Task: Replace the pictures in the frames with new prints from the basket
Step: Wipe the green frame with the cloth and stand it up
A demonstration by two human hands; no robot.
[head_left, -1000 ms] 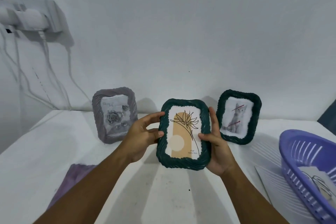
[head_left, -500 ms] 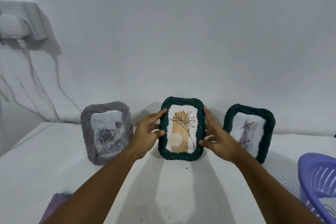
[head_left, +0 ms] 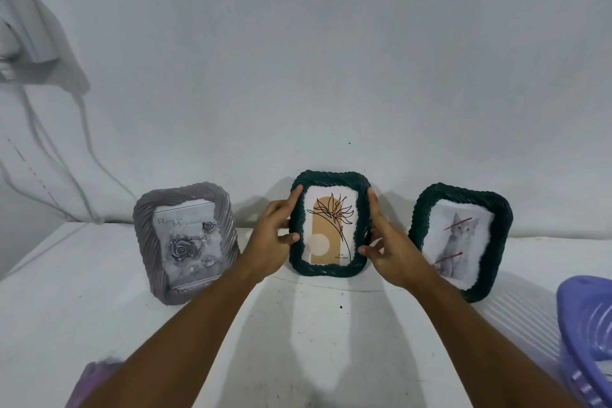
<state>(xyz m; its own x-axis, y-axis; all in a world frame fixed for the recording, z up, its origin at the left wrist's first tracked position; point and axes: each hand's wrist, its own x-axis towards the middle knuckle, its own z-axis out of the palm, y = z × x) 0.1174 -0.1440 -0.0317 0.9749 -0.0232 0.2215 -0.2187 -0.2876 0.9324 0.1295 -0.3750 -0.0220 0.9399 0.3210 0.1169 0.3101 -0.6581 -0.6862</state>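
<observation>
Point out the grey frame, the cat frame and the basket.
grey frame [head_left: 145, 235], head view, on its left border.
cat frame [head_left: 420, 225], head view, on its left green border.
basket [head_left: 576, 318], head view, on its purple rim.

White table, three frames along back edge, basket at right edge.
Back left: grey frame with rose print, upright, tilted back. Back centre: dark green frame with leaf-line print, standing. Back right: second dark green frame with kitten print, leaning back. Purple basket at right edge, cut off. Purple cloth at front left corner, blurred.
</observation>
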